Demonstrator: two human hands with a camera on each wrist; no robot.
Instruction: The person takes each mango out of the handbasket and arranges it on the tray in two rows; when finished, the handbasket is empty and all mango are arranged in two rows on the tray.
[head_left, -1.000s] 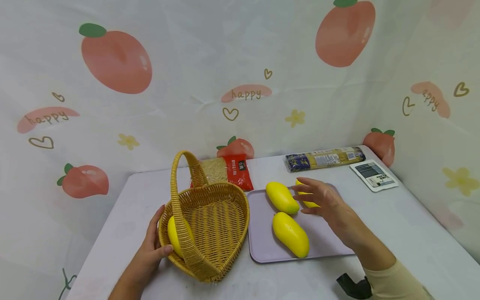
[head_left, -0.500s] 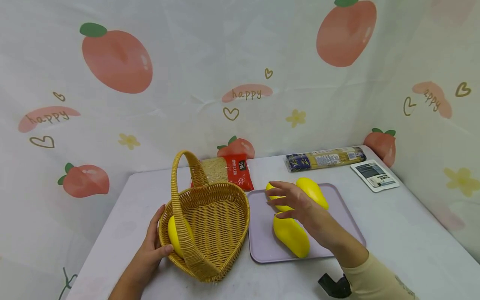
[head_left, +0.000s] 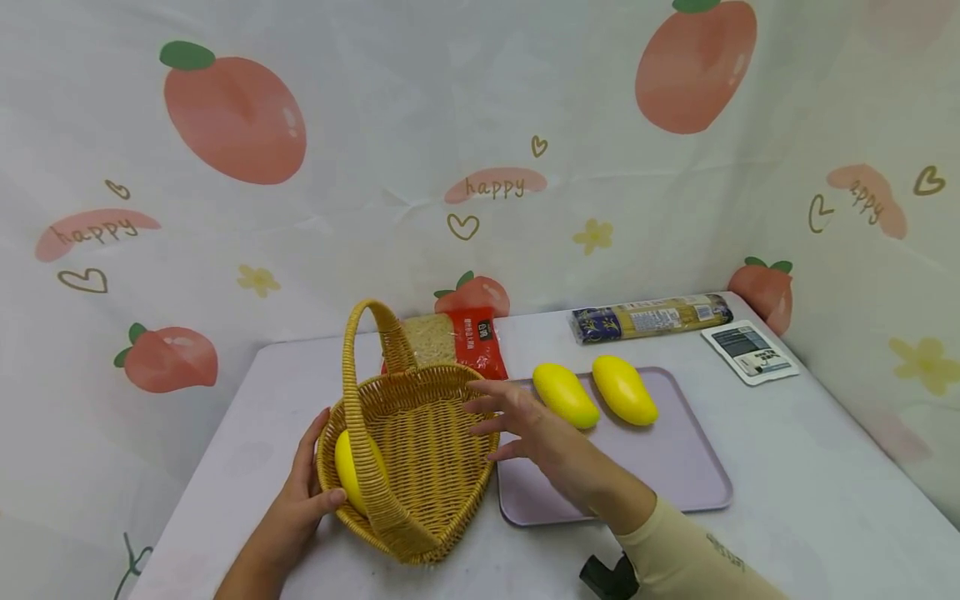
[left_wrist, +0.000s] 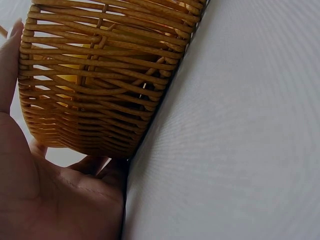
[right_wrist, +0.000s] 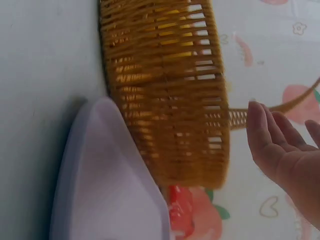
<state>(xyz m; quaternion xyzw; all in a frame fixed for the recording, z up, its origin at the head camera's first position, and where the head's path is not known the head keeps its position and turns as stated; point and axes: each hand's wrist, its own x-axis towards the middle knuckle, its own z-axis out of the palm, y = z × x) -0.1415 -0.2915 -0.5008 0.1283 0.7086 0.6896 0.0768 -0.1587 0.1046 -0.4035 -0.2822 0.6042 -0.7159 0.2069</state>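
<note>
My left hand holds the left side of a wicker basket, its thumb at the near rim and its fingers farther back. One yellow mango lies inside, partly behind the basket's handle. In the right wrist view my right hand shows relaxed fingers with nothing between them. Its fingertips hang over the basket's right rim in the head view. Two mangoes, one beside the other, lie on a lilac tray. My right forearm hides the part of the tray where a third mango lay.
Behind the basket lies a red-ended food bag. A long packet of noodles and a white-edged pouch are at the back right. The tray's left edge is close against the basket.
My right hand has moved left from above the tray's mangoes to the basket's right rim. The nearest mango has gone out of sight behind it. My left hand and the basket stay put.
</note>
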